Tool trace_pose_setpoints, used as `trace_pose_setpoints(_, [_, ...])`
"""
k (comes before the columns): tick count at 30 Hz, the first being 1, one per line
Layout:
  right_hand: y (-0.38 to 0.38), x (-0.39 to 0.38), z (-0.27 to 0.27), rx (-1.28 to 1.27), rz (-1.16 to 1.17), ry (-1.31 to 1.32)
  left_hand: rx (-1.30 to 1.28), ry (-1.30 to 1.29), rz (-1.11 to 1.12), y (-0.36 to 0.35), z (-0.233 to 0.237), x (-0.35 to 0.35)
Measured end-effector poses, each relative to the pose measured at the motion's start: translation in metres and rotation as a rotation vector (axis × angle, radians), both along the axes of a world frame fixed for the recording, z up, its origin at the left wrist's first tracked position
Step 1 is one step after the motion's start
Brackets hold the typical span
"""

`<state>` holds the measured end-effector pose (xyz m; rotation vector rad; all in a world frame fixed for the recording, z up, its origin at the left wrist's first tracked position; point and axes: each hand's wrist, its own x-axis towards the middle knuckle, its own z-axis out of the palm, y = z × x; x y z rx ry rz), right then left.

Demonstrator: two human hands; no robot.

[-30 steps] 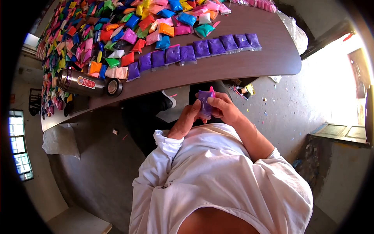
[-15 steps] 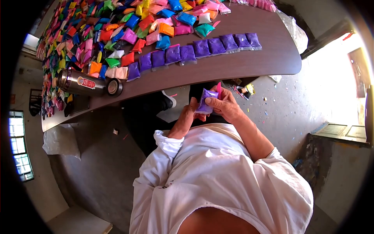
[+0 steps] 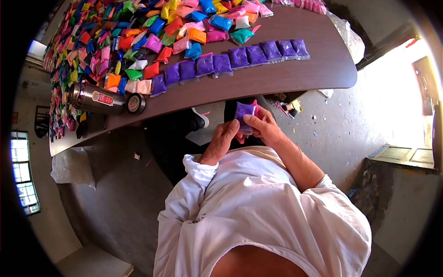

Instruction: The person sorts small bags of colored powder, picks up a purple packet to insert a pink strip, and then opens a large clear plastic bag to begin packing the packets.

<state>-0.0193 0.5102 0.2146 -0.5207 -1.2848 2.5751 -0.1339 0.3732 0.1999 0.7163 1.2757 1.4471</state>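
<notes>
Between my two hands, above my lap and just off the table's near edge, is a small purple packet (image 3: 245, 111). My left hand (image 3: 222, 137) pinches its lower left side with the thumb on top. My right hand (image 3: 263, 123) grips the right side, thumb pressed on the face of the packet. A bit of pink shows behind the packet's upper right corner; most of it is hidden. On the brown table (image 3: 318, 76), a slightly curved row of several purple packets (image 3: 238, 57) lies beyond my hands.
A large heap of multicoloured packets (image 3: 153, 43) covers the table's left and back. A metal flask (image 3: 99, 98) lies near the left front edge beside its round lid (image 3: 135, 103). Plastic bags hang at the right corner and stand on the floor at left. Litter dots the floor.
The purple packet has shifted slightly left and up and sits more upright. My right hand has moved slightly left, and less of the pink piece shows behind the packet.
</notes>
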Motion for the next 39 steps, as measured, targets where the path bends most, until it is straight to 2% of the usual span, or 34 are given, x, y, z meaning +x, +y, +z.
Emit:
trace_pose_setpoints(3, [-0.006, -0.001, -0.005, 0.057, -0.004, 0.054, -0.042, 0.08, 0.016, 0.001, 0.0, 0.0])
trace_pose_setpoints(5, [-0.009, -0.004, -0.006, 0.004, -0.041, 0.097, -0.028, 0.067, 0.009, 0.001, -0.001, 0.002])
trace_pose_setpoints(7, [-0.005, -0.004, -0.001, 0.124, -0.053, 0.14, -0.019, 0.07, 0.007, 0.001, 0.001, 0.002])
trace_pose_setpoints(11, [0.0, -0.006, 0.013, 0.107, 0.014, 0.142, 0.057, 0.027, 0.005, 0.004, 0.002, 0.002])
trace_pose_setpoints(13, [-0.002, -0.006, 0.012, 0.157, -0.051, 0.054, 0.041, 0.045, 0.008, 0.003, 0.004, 0.002])
trace_pose_setpoints(19, [-0.003, -0.006, -0.005, 0.134, -0.114, 0.078, 0.027, 0.137, -0.023, 0.004, -0.002, 0.003])
trace_pose_setpoints(23, [0.001, -0.007, -0.002, 0.181, -0.064, 0.072, 0.035, 0.119, -0.001, 0.004, 0.003, 0.003])
trace_pose_setpoints(25, [0.003, -0.004, 0.004, -0.064, -0.001, 0.157, 0.028, 0.055, -0.007, 0.003, 0.0, 0.0])
trace_pose_setpoints(26, [0.005, -0.003, 0.003, -0.065, 0.0, 0.157, 0.022, -0.009, -0.015, 0.002, -0.001, 0.0])
trace_pose_setpoints(28, [0.011, -0.003, -0.005, -0.296, 0.192, 0.221, 0.047, -0.074, -0.031, 0.003, 0.001, 0.0])
trace_pose_setpoints(32, [0.011, -0.003, -0.023, -0.377, 0.208, 0.233, 0.082, -0.271, -0.052, 0.003, 0.002, 0.0])
trace_pose_setpoints(37, [0.005, -0.012, -0.043, -0.352, 0.109, 0.163, 0.055, -0.365, -0.104, 0.001, 0.002, -0.002])
trace_pose_setpoints(39, [0.007, -0.012, -0.043, -0.372, 0.159, 0.193, 0.04, -0.405, -0.139, 0.001, 0.001, -0.001])
